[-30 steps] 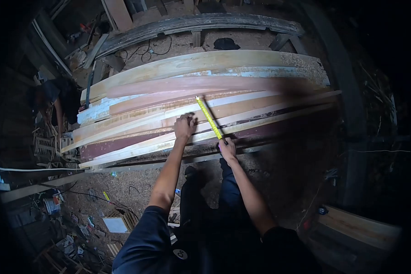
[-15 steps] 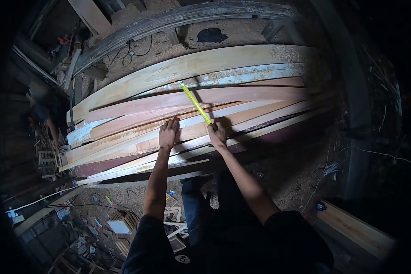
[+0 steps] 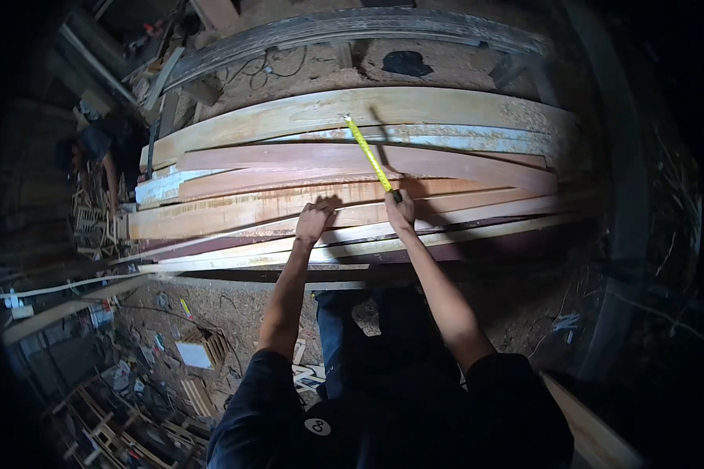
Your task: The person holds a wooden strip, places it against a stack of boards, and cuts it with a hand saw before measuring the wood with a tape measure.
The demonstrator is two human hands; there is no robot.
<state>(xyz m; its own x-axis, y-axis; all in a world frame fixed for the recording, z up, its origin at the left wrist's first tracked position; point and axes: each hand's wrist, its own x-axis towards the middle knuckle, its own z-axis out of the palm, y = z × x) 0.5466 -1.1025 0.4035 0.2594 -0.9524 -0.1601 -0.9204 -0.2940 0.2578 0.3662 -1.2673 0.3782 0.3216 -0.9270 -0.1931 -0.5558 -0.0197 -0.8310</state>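
My right hand is closed around a small dark tape measure. Its yellow blade sticks out away from me, crossing above the boards, with the tip over the wide pale board at the far side. To the left, my left hand has curled fingers at a narrow pale plank, apparently gripping its edge; the fingertips are partly hidden. Just beyond lies an orange-brown plank. A curved pinkish board rests farther back under the blade.
A weathered beam runs behind the boards. At the far left another person bends near slatted wood pieces. Scrap wood and a small crate lie on the littered floor. A dark bag-like thing lies beyond the boards.
The narrow pale plank has shifted toward me, baring more of the orange-brown plank. My left fingers, spread before, are now curled. The blade's tip now reaches over the far board. The view has shifted.
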